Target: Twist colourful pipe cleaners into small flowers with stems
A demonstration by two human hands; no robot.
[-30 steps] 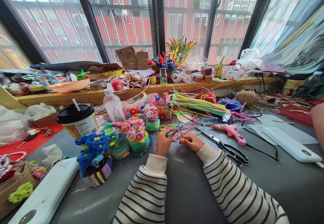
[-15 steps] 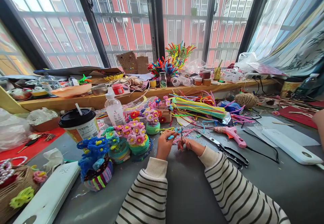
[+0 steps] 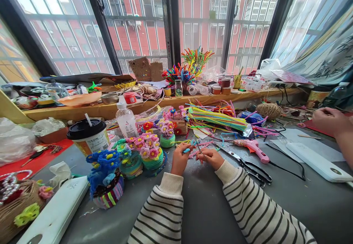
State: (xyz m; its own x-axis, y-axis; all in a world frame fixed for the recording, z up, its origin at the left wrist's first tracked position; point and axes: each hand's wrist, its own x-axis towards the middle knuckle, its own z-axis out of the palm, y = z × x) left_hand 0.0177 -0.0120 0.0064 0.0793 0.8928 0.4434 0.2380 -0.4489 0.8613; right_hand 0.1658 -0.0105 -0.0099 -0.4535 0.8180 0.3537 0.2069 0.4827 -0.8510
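Observation:
Over the middle of the grey table, my left hand [image 3: 179, 159] is closed on a short light-blue pipe cleaner [image 3: 186, 150]. Close beside it, the fingers of my right hand [image 3: 211, 158] are wrapped round small scissors [image 3: 198, 147], whose thin blades point up toward the blue piece. Just behind both hands lie pink pipe cleaner pieces [image 3: 205, 143]. A pot of pink fuzzy flowers [image 3: 149, 149] stands left of my left hand. To the right of my right hand rest large black-handled scissors [image 3: 252, 168] and a pink glue gun [image 3: 255, 150].
A blue flower pot [image 3: 107, 185], a lidded cup [image 3: 89, 135] and a clear bottle [image 3: 126, 121] stand at left. Bundled pipe cleaners [image 3: 220, 118] lie behind. White power banks [image 3: 317, 161] flank the work area. Another person's hand [image 3: 329, 122] reaches in at far right.
My right hand has turned, and the small scissors' blades now look closer together and more tilted. The other person's hand has come further into view at right. The view has shifted slightly.

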